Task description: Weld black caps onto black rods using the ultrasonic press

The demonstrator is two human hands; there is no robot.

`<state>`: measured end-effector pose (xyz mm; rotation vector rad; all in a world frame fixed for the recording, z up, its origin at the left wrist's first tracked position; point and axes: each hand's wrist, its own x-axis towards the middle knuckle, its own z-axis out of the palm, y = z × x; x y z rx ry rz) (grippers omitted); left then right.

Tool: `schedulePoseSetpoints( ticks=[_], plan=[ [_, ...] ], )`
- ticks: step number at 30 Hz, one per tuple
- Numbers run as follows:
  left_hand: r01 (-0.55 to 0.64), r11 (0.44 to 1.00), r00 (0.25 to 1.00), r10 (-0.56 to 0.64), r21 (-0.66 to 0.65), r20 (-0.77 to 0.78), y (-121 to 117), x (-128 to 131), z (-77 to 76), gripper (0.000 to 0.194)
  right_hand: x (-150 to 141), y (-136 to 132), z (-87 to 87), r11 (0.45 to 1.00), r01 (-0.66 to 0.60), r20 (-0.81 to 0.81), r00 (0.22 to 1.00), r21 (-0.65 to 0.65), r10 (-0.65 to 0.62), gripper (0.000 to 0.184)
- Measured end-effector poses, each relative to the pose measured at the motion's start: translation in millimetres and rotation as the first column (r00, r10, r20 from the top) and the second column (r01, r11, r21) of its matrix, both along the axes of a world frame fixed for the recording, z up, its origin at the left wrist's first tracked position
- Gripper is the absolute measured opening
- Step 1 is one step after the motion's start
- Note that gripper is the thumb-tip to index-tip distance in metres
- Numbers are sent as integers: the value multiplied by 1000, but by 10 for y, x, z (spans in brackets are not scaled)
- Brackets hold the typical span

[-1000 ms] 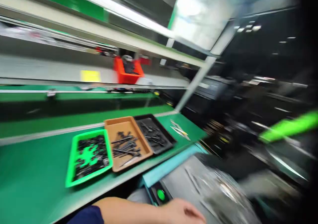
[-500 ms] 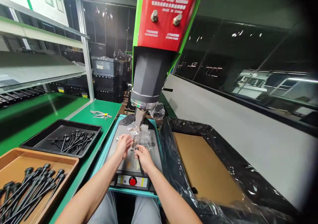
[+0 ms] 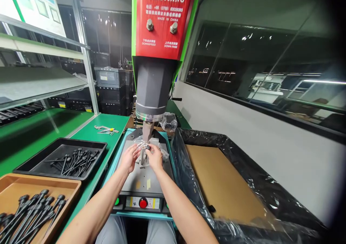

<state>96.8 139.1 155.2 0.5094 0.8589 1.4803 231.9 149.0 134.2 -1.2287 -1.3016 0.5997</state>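
Held at work point: small black rounded part, just below the tapered grey metal horn and over the pale upright metal fixture. Too small to tell whether in contact with either.

Right hand: grip clamped on the part, thumb and finger together. Left hand: opposite side, fingers curved, tips near the part; cannot tell whether grip together or apart, nor whether touching.

Around the fixture: crumpled clear plastic film, partly behind right hand. Beneath: flat grey metal plate with small pale yellow tape strip. At front edge: round red push button, with round green button to left, partly hidden by forearm.

Above the horn: dark grey faceted housing, then red press panel with green sides, lettered XIAOJIANG in white.

To left, on green bench: shallow black rectangular tray with black rod-like pieces, round-headed, piled inside; nearer, orange-brown rectangular tray with more of the same. Farther back, silver metal pliers.

To right: open box lined with glossy black plastic, flat brown cardboard sheet inside. In background: stacked black plastic crates.
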Motion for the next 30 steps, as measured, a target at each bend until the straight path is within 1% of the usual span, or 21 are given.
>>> schedulePoseSetpoints(
  ticks=[1, 3, 8, 11, 14, 17, 20, 24, 27, 30],
  plan=[
    [0, 1000, 1000, 0, -5, -3, 10, -3, 3, 23, 15, 45, 25, 1000, 5, 24, 1000, -5, -5, 31],
    [-1, 1000, 1000, 1, -11, -9, 28, -9, 6, 23, 24, 163, 37, 999, -6, 22, 1000, -33, 6, 31],
    [1, 1000, 1000, -1, -21, -10, 63, -24, 18, 20, -16, 436, -29, 994, -74, -32, 997, -86, 72, 35],
    [3, 1000, 1000, -3, -26, -3, 84, -33, 25, 18, 1, 466, -15, 984, -146, -41, 989, -99, 142, 37],
    [4, 1000, 1000, -4, -30, 2, 106, -38, 23, 17, 56, 446, 35, 972, -226, -31, 974, -72, 224, 30],
    [5, 1000, 1000, -5, -31, 4, 126, -38, 13, 17, 95, 462, 51, 966, -255, -20, 967, -41, 254, 22],
    [7, 1000, 1000, -7, -29, 5, 139, -32, -7, 18, 97, 511, 2, 971, -233, -40, 972, -45, 231, 20],
    [12, 1000, 1000, -12, -25, 2, 130, -28, -47, 20, 95, 524, -113, 985, -164, -95, 983, -52, 158, 25],
    [9, 999, 1000, -9, -32, -4, 108, -31, -67, 20, 116, 476, -174, 993, -107, -142, 985, -47, 99, 36],
    [10, 999, 1000, -11, -37, -7, 73, -36, -53, 20, 152, 416, -185, 996, -86, -213, 974, -13, 81, 52]
  ],
)
